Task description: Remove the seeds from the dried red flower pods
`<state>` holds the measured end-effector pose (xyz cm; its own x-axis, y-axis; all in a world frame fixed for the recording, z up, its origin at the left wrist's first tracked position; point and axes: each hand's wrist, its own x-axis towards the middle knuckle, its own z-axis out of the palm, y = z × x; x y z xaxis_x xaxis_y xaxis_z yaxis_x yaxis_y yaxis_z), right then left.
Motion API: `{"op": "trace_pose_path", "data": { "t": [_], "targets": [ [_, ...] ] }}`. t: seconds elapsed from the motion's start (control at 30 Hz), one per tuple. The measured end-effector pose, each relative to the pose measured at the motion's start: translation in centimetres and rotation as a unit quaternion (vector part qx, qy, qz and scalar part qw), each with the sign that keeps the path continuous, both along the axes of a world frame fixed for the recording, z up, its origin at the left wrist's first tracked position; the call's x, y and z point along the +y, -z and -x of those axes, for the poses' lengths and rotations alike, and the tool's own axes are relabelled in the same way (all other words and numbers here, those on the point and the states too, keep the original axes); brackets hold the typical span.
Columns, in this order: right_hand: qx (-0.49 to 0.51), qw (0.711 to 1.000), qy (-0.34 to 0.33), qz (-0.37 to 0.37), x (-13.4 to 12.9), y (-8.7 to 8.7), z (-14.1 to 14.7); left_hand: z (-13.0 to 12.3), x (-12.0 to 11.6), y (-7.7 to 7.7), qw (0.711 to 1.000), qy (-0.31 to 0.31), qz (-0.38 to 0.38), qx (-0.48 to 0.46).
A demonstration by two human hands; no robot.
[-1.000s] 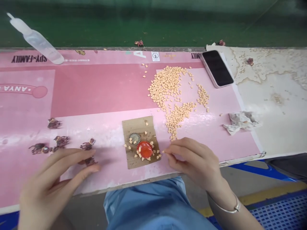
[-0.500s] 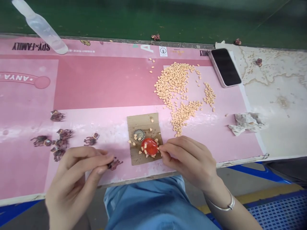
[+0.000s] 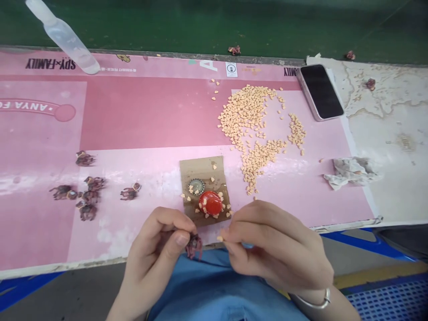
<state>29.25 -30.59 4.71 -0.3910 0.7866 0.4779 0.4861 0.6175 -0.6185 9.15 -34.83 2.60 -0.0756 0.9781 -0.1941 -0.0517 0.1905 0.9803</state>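
Note:
Between thumb and fingers, my left hand (image 3: pixel 163 254) pinches a small dark reddish-brown animal figurine (image 3: pixel 194 246), its legs pointing down. My right hand (image 3: pixel 270 245) is closed on a tiny cream-coloured piece (image 3: pixel 220 239), held a short way right of the figurine and apart from it. Just beyond my hands lies a brown cardboard piece (image 3: pixel 200 168). On it are a red bottle cap (image 3: pixel 211 203) and an upturned metal bottle cap (image 3: pixel 196 186), with several cream pieces in and around them.
A large spread of cream pieces (image 3: pixel 244 111) lies on the pink mat. Several similar figurines (image 3: pixel 87 210) are grouped at left, one (image 3: pixel 130 191) apart. A phone (image 3: pixel 321 92), crumpled tissue (image 3: pixel 351 171) and clear plastic bottle (image 3: pixel 67 40) lie around. Green surface (image 3: pixel 167 26) runs along the back.
My left hand has brought the figurine right and toward my body. My right hand has left the red cap with a cream piece and come nearer the figurine. The view has shifted slightly.

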Motion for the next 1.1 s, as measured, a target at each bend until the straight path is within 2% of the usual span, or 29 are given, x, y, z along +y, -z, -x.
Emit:
{"op": "trace_pose_path", "data": {
  "t": [0.2,0.33,0.4,0.5,0.57,0.67,0.77,0.87,0.93,1.0,1.1],
  "targets": [
    [0.016,1.000,-0.008,0.013,-0.1,0.7,0.8,0.4,0.2,0.7,0.997,0.042,-0.059,0.010],
    [0.026,0.999,-0.023,-0.003,0.2,1.2,1.1,0.2,0.3,0.9,0.997,0.054,-0.062,0.001],
    [0.007,1.000,-0.018,-0.016,0.0,1.2,1.1,-0.2,0.1,0.9,0.997,0.039,-0.060,0.009],
    [-0.041,0.998,-0.001,-0.049,-0.8,0.9,0.9,-1.0,-0.1,0.9,0.997,-0.027,-0.055,0.044],
    [-0.070,0.996,0.008,-0.056,-1.4,0.6,0.7,-1.3,0.0,1.0,0.994,-0.035,-0.073,0.067],
    [-0.084,0.996,0.015,-0.035,-1.7,0.5,0.6,-0.9,0.5,0.9,0.987,0.013,-0.129,0.097],
    [-0.033,0.999,0.014,-0.010,-1.3,0.9,0.1,0.4,1.7,0.0,0.965,0.081,-0.179,0.173],
    [0.038,0.999,0.038,0.002,-0.7,1.8,-1.3,2.1,4.7,-1.6,0.910,0.179,-0.232,0.292],
    [0.071,0.993,0.096,0.011,-0.5,2.5,-2.9,3.1,8.3,-2.6,0.873,0.217,-0.248,0.359],
    [0.078,0.987,0.141,0.025,-0.6,3.1,-4.6,3.6,13.1,-3.4,0.854,0.216,-0.218,0.421],
    [0.032,0.988,0.148,0.032,-0.8,3.7,-6.6,3.5,21.6,-3.7,0.839,0.152,-0.104,0.513]
  ]
}}
